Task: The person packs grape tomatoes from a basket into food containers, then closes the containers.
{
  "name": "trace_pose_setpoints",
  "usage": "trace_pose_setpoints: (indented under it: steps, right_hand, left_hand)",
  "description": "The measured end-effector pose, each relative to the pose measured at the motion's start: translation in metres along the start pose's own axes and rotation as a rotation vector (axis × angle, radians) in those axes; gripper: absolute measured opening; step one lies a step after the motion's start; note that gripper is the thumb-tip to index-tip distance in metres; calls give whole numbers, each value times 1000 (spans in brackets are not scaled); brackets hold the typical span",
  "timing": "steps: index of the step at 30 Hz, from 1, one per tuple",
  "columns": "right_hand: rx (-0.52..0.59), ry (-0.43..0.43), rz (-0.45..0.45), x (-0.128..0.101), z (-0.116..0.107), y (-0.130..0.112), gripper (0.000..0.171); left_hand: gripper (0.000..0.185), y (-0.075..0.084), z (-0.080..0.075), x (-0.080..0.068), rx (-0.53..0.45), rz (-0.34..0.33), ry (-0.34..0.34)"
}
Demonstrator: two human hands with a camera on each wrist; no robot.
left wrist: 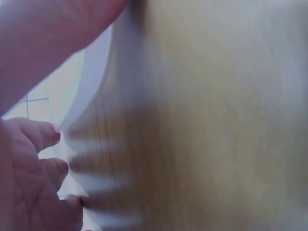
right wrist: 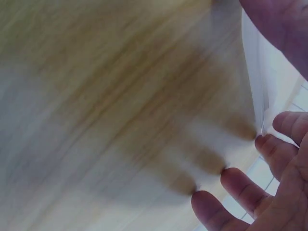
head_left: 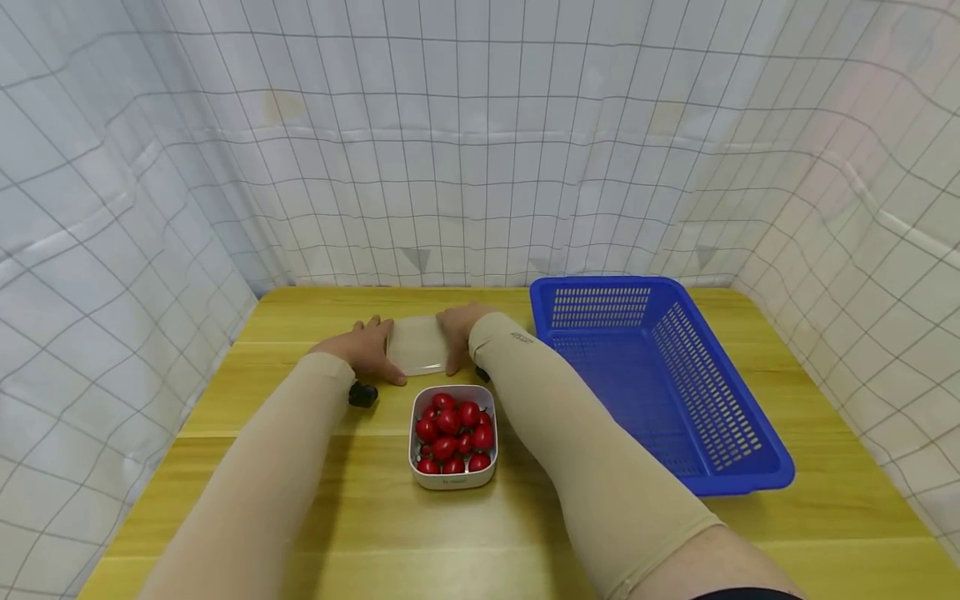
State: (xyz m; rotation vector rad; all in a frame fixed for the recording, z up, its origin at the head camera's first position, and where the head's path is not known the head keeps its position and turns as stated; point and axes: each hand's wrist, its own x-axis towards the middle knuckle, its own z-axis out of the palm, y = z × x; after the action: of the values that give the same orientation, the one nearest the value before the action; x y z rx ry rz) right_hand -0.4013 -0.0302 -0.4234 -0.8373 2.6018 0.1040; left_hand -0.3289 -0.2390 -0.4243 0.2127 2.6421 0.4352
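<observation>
— Head view first: what is being gripped?

— A translucent lid is being held from both sides. It is being grasped at its 9 o'clock edge by the left hand, thumb curled along the near edge, and at its 3 o'clock edge by the right hand, fingers wrapped over the rim.

— Is that being confirmed by the wrist views?

— Partly. In the left wrist view, the lid's pale edge is being touched by curled fingers; in the right wrist view, the lid's edge is being met by fingertips. Both views are being blurred by closeness.

— Where is the lid being kept?

— It is being kept low over the wooden table, toward 12 o'clock from a white box that is being filled with red cherry tomatoes. Whether the lid is being rested on the table or raised slightly cannot be told.

— And further out?

— A blue basket is being seen at 3 o'clock of the box, apart from it. Checked cloth is being hung around the table.
</observation>
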Motion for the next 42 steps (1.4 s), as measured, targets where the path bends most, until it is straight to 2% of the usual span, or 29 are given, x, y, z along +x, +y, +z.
trace_pose_setpoints:
  steps: [3,7,12,15,19,22,27,35,42]
  right_hand:
    - [-8,11,-4,-4,0,-4,96]
    - [-8,20,-13,-2,1,-6,93]
    - [-16,20,-30,0,0,-7,95]
    - [-8,22,-31,-3,-3,-8,100]
    - [31,45,-35,-1,-5,-6,113]
    - [65,74,-63,-6,-13,-6,115]
    - [72,124,-92,-28,-33,-7,109]
    - [84,199,-129,-54,-50,-2,117]
    - [106,260,-170,-89,-63,7,122]
  left_hand:
    - [121,0,1,-1,15,-6,1]
    - [121,-2,2,-1,-10,-8,7]
    - [122,-7,3,0,-42,32,35]
    - [125,-9,4,-1,-99,48,57]
    - [130,-14,5,-2,-181,19,69]
    - [132,-17,4,-1,-232,23,83]
    - [131,-16,-3,-5,-333,110,117]
    - [124,-5,-19,-18,-360,228,179]
    - [125,14,-31,-41,-381,300,257]
